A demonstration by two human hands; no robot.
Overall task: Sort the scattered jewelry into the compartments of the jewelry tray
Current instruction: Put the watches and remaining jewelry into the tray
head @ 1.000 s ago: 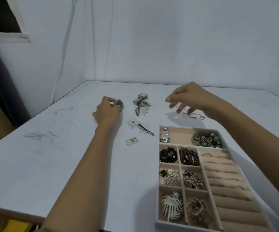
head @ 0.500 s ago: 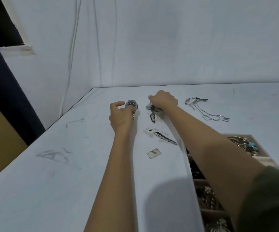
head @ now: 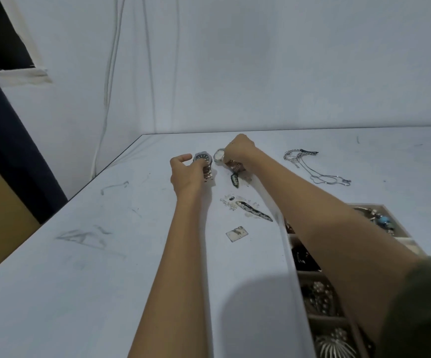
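My left hand [head: 187,174] grips a dark-faced watch [head: 203,158] with a metal band, held just above the table. Beside it my right hand [head: 240,148] is closed on a pale-faced watch [head: 219,155] with a copper-toned band. The jewelry tray [head: 290,251] lies at the lower right, mostly hidden under my right forearm; its compartments hold beads, brooches and bracelets. Loose on the table are a dark leaf-shaped earring [head: 234,180], a long dark pendant [head: 254,214] among small clear beads, a small square plate [head: 237,233], and silver chains [head: 315,167] to the right.
The white table [head: 80,267] has pencil-like scuffs on its left half. Its left edge drops off toward a dark curtain [head: 10,151]. White cables [head: 108,81] hang down the wall behind.
My right hand has closed on the pale-faced watch and lifted it slightly off the pile. My left hand still holds the dark-faced watch, barely moved. The view has shifted left since a second ago.
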